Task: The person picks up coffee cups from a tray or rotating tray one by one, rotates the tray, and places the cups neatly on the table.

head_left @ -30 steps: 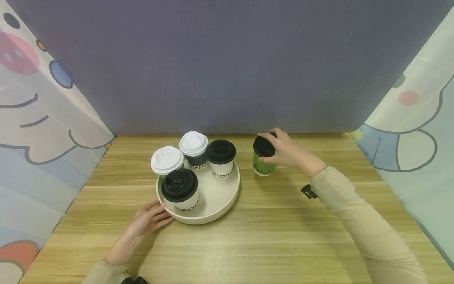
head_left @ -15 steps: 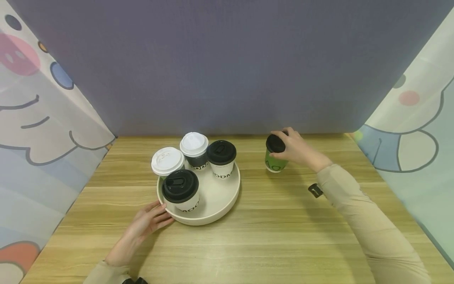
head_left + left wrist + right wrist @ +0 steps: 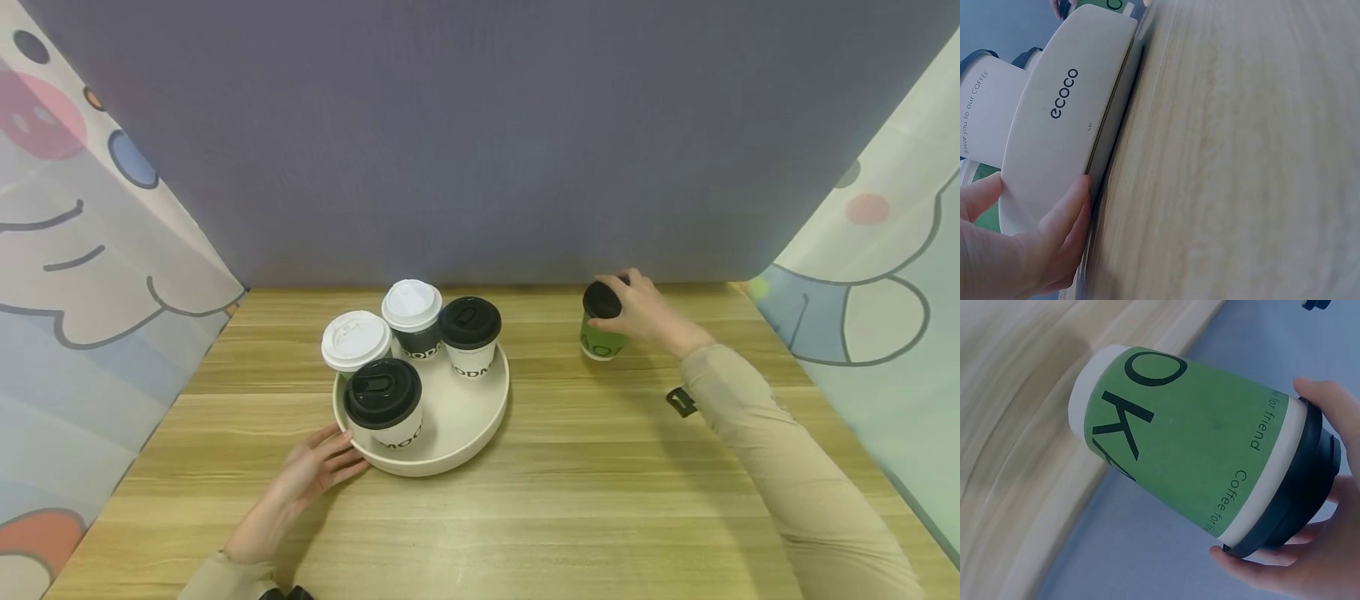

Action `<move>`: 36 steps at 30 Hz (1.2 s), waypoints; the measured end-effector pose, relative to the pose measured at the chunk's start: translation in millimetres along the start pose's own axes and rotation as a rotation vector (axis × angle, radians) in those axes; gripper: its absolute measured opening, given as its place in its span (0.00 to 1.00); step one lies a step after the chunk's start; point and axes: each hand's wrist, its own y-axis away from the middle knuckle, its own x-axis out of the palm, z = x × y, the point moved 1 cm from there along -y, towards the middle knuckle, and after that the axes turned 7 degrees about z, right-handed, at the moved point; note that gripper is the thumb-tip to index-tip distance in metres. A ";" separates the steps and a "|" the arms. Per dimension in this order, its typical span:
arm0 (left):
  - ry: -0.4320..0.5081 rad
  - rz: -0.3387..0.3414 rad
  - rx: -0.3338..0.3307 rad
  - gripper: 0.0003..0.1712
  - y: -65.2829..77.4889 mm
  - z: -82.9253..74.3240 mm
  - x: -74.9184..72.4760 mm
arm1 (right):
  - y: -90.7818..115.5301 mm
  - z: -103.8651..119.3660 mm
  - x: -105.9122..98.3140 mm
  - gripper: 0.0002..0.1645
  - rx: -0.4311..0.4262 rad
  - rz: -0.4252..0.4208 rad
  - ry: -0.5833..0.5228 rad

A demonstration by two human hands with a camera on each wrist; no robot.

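Note:
My right hand (image 3: 651, 315) grips a green paper coffee cup (image 3: 1191, 434) by its black lid (image 3: 1288, 494), thumb and fingers spread round the lid's edge. The cup is upright, close over the table's back right. My left hand (image 3: 311, 471) holds the near left side of a round cream tray (image 3: 465, 450), thumb at the rim and fingers low on the wall, as the left wrist view shows. Inside the tray stand two white cups with black lids, one in front (image 3: 382, 400) and one behind (image 3: 469, 333), plus a dark cup (image 3: 412, 315) and a green cup (image 3: 356, 340) with white lids.
The wooden table (image 3: 525, 517) ends at a grey panel (image 3: 487, 142) along the back. Cartoon-printed curtains (image 3: 82, 275) flank it on both sides. A black strap end (image 3: 681, 402) sticks out from the right sleeve.
My right hand has carried the green coffee cup to the right and slightly back, away from the tray. The left hand and the tray have stayed in place.

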 end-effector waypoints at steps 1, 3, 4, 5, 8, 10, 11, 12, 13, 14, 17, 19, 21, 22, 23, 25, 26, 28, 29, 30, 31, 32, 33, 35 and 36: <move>-0.002 0.000 0.000 0.41 0.1 -0.1 0.0 | -0.4 -1.7 0.1 0.47 0.005 0.001 -0.001; -0.005 0.002 0.002 0.41 0.3 0.1 0.0 | -1.1 -5.2 0.4 0.47 0.009 -0.003 -0.003; -0.006 0.002 0.002 0.41 0.4 0.2 0.0 | -1.5 -6.4 0.5 0.47 0.009 -0.004 -0.005; -0.007 0.003 0.002 0.41 0.6 0.4 -0.1 | -1.9 -8.1 0.9 0.48 0.012 -0.004 -0.007; -0.004 0.002 0.004 0.40 0.6 0.9 -0.3 | -3.6 -12.9 1.9 0.48 0.018 -0.003 -0.012; -0.002 0.001 0.005 0.40 0.5 1.1 -0.4 | -4.5 -15.2 2.5 0.48 0.020 0.000 -0.014; -0.003 0.000 0.005 0.41 0.5 1.2 -0.4 | -5.0 -16.4 2.9 0.48 0.022 0.001 -0.013; -0.003 -0.001 0.006 0.41 0.5 1.2 -0.4 | -5.3 -17.0 3.2 0.48 0.021 0.002 -0.011; -0.003 -0.002 0.006 0.41 0.5 1.3 -0.4 | -5.7 -17.7 3.4 0.48 0.023 0.002 -0.011; -0.004 -0.003 0.006 0.41 0.5 1.1 -0.3 | -6.0 -18.3 3.7 0.48 0.026 0.004 -0.011; -0.003 -0.008 0.007 0.40 0.2 0.7 0.0 | -6.4 -20.2 4.2 0.48 0.036 0.004 -0.017; -0.002 -0.011 0.009 0.40 0.1 0.6 0.1 | -6.5 -21.9 4.5 0.48 0.044 0.003 -0.022; -0.003 -0.012 0.010 0.41 0.2 0.7 0.1 | -6.3 -23.2 4.8 0.49 0.043 0.001 -0.025; -0.005 -0.012 0.010 0.41 0.3 0.9 0.1 | -6.2 -23.9 5.0 0.50 0.044 0.001 -0.025; -0.007 -0.011 0.011 0.41 0.4 1.0 0.1 | -6.1 -24.6 5.3 0.49 0.043 0.001 -0.024; -0.010 -0.009 0.011 0.42 0.7 1.3 0.0 | -6.5 -25.8 6.2 0.49 0.039 0.000 -0.025; -0.009 -0.008 0.011 0.42 0.7 1.3 0.1 | -6.6 -25.8 6.6 0.49 0.036 0.001 -0.026; -0.009 -0.006 0.010 0.41 0.8 1.3 0.1 | -6.9 -26.0 7.3 0.48 0.032 0.004 -0.023; -0.008 -0.006 0.011 0.41 0.8 1.3 0.1 | -7.2 -26.0 7.7 0.48 0.030 0.005 -0.022; -0.007 -0.005 0.010 0.41 0.8 1.3 0.1 | -7.3 -25.6 7.9 0.48 0.030 0.006 -0.022; -0.007 -0.005 0.010 0.41 0.8 1.2 0.2 | -7.3 -25.4 8.1 0.48 0.029 0.008 -0.021; -0.007 -0.005 0.010 0.41 0.8 1.2 0.2 | -7.4 -25.0 8.3 0.47 0.029 0.009 -0.021; -0.008 -0.005 0.010 0.41 0.8 1.2 0.2 | -7.7 -24.8 8.5 0.48 0.029 0.009 -0.019; -0.009 -0.004 0.009 0.41 0.8 1.1 0.2 | -8.2 -24.2 8.7 0.48 0.030 0.008 -0.020; -0.010 -0.004 0.009 0.41 0.8 1.0 0.1 | -8.5 -23.9 8.7 0.48 0.031 0.007 -0.023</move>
